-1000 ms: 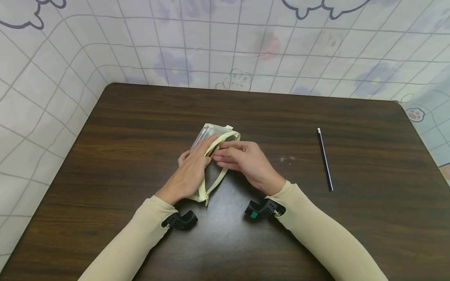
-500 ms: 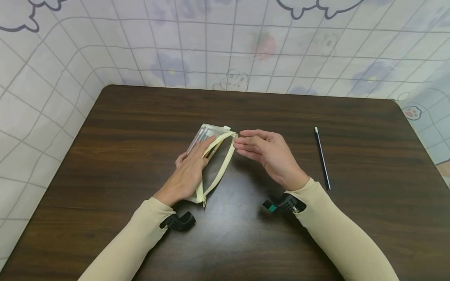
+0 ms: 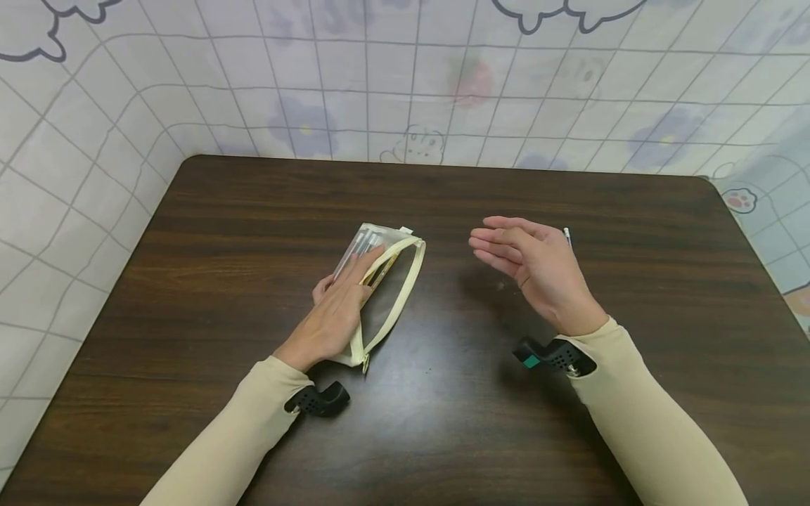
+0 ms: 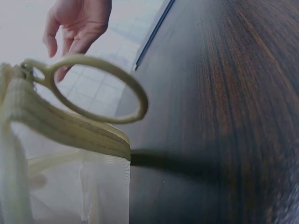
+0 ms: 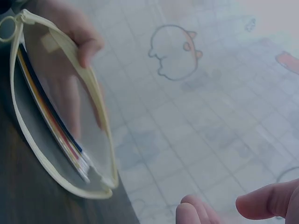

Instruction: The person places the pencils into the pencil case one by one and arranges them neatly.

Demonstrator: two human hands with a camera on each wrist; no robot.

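A clear zip pencil pouch (image 3: 410, 287) with pale yellow edging lies on the table, its mouth gaping toward the right. My left hand (image 3: 332, 313) holds its left edge, and in the right wrist view the left thumb (image 5: 88, 50) hooks over the rim. Several pencils (image 5: 51, 112) lie inside. My right hand (image 3: 538, 270) is in the air right of the pouch, holding nothing, its fingers nearly straight. Behind that hand lies a dark pencil (image 3: 567, 236), mostly hidden in the head view; the left wrist view shows more of the same pencil (image 4: 154, 35).
The dark wooden table (image 3: 253, 211) has rounded far corners. A white gridded cloth (image 3: 354, 70) with printed cartoons hangs along its back and left sides. A ring pull (image 4: 100, 88) stands out from the pouch's zip end.
My right hand has withdrawn from the pouch mouth and moved right, toward the dark pencil, now covering most of it. My left hand stays on the pouch.
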